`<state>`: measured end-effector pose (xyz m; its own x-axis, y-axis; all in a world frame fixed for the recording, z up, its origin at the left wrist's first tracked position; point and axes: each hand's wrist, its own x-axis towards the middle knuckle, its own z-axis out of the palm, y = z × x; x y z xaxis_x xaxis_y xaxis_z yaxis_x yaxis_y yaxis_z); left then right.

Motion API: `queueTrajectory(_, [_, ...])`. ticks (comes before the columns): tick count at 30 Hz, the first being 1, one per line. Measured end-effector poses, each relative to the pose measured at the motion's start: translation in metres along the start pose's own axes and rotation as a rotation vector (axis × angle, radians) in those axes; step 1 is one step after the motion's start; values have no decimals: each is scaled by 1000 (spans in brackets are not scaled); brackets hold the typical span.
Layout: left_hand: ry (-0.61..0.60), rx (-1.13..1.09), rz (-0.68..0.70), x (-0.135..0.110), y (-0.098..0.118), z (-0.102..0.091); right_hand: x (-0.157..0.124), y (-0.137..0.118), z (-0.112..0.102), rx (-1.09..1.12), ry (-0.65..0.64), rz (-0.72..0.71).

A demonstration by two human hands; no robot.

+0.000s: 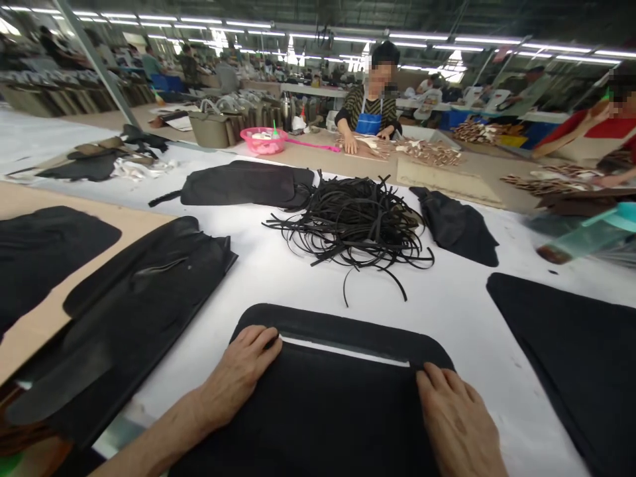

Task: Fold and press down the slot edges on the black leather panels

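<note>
A black sheet panel [342, 417] with rounded far corners lies in front of me on the white table; it looks like leather or coated fabric. Near its far edge runs a narrow white strip [348, 351]. At the strip's left end, my left hand [243, 364] is closed on the panel, fingers bent and pressed together. My right hand [457, 414] grips the panel near the strip's right end, fingertips curled at its edge. Both thumbs are largely hidden. Beyond the panel sits a tangled pile of thin black strips [365, 215].
More black pieces lie at left [149, 285] and right [561, 344]. Further back are a folded black piece [238, 184], a pink basket [263, 140] and a turquoise-topped clear container [591, 232]. Across the table a person in a blue apron [369, 122] handles brown pieces.
</note>
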<state>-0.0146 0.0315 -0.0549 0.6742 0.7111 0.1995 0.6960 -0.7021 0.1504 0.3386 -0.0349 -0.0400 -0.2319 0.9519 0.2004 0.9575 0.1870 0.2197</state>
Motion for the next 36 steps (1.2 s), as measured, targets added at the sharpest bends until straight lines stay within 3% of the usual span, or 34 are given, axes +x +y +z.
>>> queueTrajectory(3, [62,-96,-45,-6,-2,3,23,-30,-22,144,-86,2])
queueTrajectory(7, [127,-132,-100,-10,-5,4,57,-85,-41,418,-186,-169])
queueTrajectory(11, [63,-76,-79,-11,-5,6,77,-131,-33,434,-180,-328])
queueTrajectory(14, [20,-85,-105,-11,-3,6,83,-148,-22,384,-138,-381])
queueTrajectory(24, [-103,-221,-224,-2,-1,-15,89,-153,-23,347,-145,-423])
queueTrajectory(29, [24,-228,-176,-8,-9,-18,68,-147,-15,350,-60,-416])
queueTrajectory(32, [92,-203,-157,-11,-8,-14,50,-130,-10,299,-23,-294])
queueTrajectory(36, [128,-204,-187,-3,6,-15,39,-98,-14,280,-78,-176])
